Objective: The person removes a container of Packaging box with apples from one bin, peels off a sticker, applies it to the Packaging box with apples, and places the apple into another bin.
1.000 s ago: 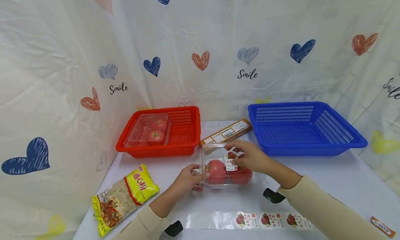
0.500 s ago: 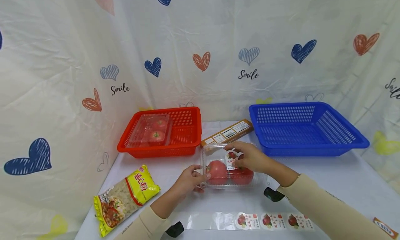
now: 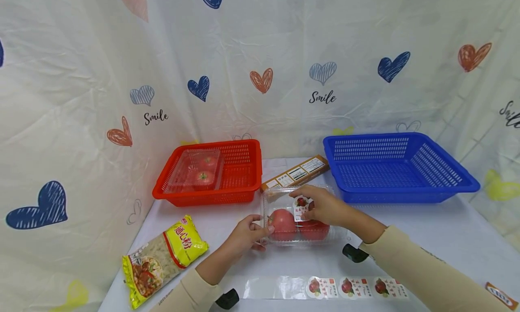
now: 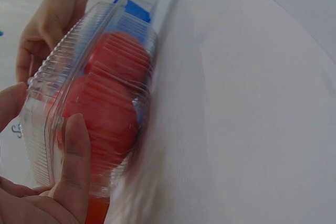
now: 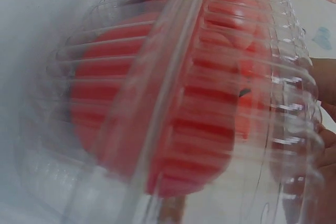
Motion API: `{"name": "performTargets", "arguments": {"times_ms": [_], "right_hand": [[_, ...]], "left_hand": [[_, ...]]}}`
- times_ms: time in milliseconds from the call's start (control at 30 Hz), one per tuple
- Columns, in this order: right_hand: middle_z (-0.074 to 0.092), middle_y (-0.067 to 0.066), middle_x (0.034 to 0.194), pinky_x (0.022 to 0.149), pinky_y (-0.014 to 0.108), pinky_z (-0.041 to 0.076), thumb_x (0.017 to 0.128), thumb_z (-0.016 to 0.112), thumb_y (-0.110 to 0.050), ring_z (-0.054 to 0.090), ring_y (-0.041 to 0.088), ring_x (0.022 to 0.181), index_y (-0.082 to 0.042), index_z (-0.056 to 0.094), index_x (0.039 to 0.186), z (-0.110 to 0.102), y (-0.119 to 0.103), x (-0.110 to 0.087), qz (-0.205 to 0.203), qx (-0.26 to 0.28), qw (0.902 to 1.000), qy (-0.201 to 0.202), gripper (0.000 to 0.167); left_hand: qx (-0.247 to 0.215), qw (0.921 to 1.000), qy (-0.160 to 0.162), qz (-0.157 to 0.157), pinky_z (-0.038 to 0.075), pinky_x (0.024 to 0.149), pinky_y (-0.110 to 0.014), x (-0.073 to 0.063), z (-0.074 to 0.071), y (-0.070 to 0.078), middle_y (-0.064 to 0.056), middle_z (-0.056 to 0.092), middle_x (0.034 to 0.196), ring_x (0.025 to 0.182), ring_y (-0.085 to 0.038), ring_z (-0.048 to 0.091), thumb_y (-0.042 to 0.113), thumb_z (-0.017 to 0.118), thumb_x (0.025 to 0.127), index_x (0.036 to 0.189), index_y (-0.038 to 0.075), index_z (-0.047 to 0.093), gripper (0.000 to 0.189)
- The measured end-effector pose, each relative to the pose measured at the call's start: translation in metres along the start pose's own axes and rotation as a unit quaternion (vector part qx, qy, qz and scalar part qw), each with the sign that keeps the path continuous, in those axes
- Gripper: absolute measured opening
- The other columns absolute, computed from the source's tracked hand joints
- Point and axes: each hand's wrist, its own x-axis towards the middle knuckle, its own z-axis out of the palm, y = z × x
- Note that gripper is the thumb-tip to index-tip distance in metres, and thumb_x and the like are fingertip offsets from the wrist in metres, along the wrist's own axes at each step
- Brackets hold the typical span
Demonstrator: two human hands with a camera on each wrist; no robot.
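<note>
A clear plastic clamshell box (image 3: 270,201) with red tomatoes (image 3: 281,224) inside rests on the white table in the head view. My left hand (image 3: 242,235) grips its left end; in the left wrist view, the thumb (image 4: 76,145) lies along the box's side. On the lid sits a white label (image 3: 299,214) printed with red fruit. My right hand (image 3: 327,207) reaches over the lid from the right, fingers touching the label, its lower right part covered by the hand. Close up in the right wrist view, the ribbed box wall (image 5: 157,103) fills most of the picture.
Behind are a red basket (image 3: 239,195) bearing another box of tomatoes and a blue basket (image 3: 406,197). Between them lies a long brown carton (image 3: 298,171). A pasta bag (image 3: 164,260) is at left, a label strip (image 3: 272,287) in front, a small orange wrapper (image 3: 500,296) at right.
My right thumb has shifted slightly across the label on the lid, with the hand staying over the box. The left hand and the box hold almost the same place.
</note>
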Motion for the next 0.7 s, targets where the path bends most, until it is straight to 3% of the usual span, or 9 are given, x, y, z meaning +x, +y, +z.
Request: {"name": "performTargets", "arguments": {"times_ms": [433, 700], "right_hand": [[0.056, 0.005, 0.130, 0.083, 0.037, 0.056, 0.081, 0.078, -0.003, 0.059, 0.023, 0.106, -0.017, 0.057, 0.134, 0.002, 0.007, -0.002, -0.020, -0.023, 0.9995, -0.005, 0.058], [0.052, 0.006, 0.131, 0.081, 0.038, 0.055, 0.079, 0.082, -0.017, 0.055, 0.027, 0.108, -0.016, 0.056, 0.136, -0.004, 0.015, -0.001, 0.005, -0.050, 0.9987, -0.010, 0.062]], "left_hand": [[0.003, 1.0000, 0.002, -0.007, 0.058, 0.069, -0.036, -0.001, -0.001, 0.000, -0.012, 0.060, 0.096, 0.081, -0.024, 0.064, 0.038, 0.080, 0.079, 0.140, 0.007, 0.042, 0.078], [-0.001, 1.0000, -0.001, -0.006, 0.058, 0.069, -0.036, 0.000, -0.001, -0.002, -0.011, 0.060, 0.095, 0.080, -0.024, 0.064, 0.038, 0.080, 0.079, 0.139, 0.006, 0.042, 0.078]]}}
